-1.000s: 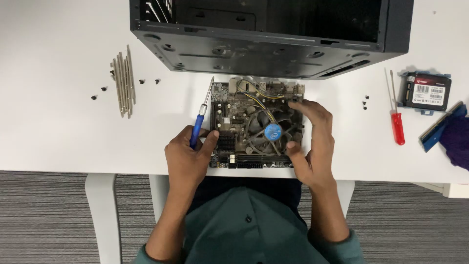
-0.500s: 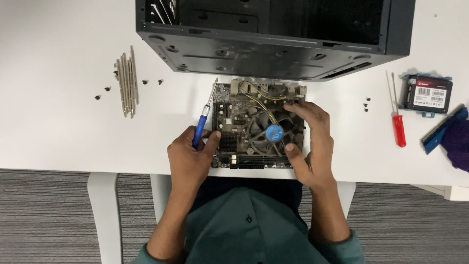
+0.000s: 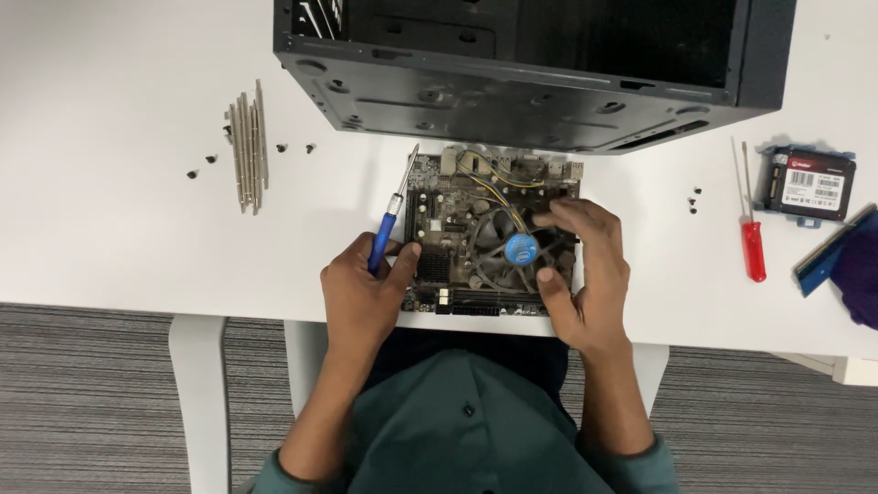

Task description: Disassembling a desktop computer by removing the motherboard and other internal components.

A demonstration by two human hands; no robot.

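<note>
At the centre of the frame: motherboard (image 3: 457, 229) flat on the white table (image 3: 110, 247), just below the open computer case (image 3: 530, 64).
Progress: board out of the case; fan cooler (image 3: 512, 247) on it, apparently not yet removed.
Left hand (image 3: 361, 297): closed around a blue screwdriver (image 3: 389, 224), thumb touching the board's left edge.
Right hand (image 3: 585, 274): fingers spread over the cooler's right side.
Upper left: loose screws (image 3: 293, 146) and metal strips (image 3: 247, 151).
Right: red screwdriver (image 3: 752, 238), drive (image 3: 809, 183).
</note>
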